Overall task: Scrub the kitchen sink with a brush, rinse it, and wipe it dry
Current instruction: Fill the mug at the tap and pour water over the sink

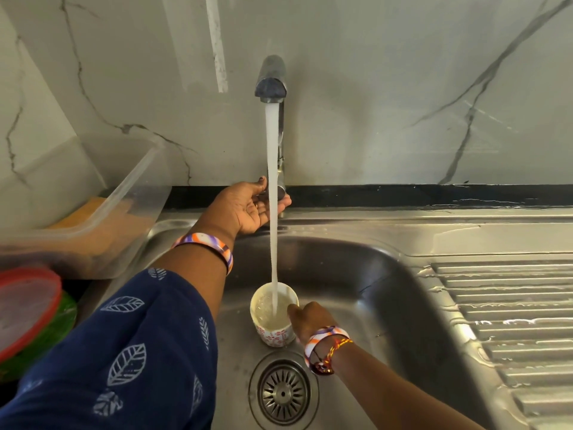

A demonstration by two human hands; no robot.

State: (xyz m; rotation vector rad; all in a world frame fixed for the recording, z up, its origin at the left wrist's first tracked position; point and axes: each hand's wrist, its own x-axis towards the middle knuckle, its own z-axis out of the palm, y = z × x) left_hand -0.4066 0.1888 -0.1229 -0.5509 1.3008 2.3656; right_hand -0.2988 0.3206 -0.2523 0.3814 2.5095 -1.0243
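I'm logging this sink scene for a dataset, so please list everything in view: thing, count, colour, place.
tap: one, chrome, at the back wall, running
cup: one, white with red flowers, in the basin under the stream
sink: one, steel, ribbed drainboard on the right
drain: one, steel, basin floor
clear tub: one, left counter
lids: red over green, far left
left hand: at the tap's base
right hand: holding the cup

Left hand (248, 209) reaches forward, palm up, fingers (283, 204) loosely curled; right hand (307, 319) reaches down, fingers closed in a grip.
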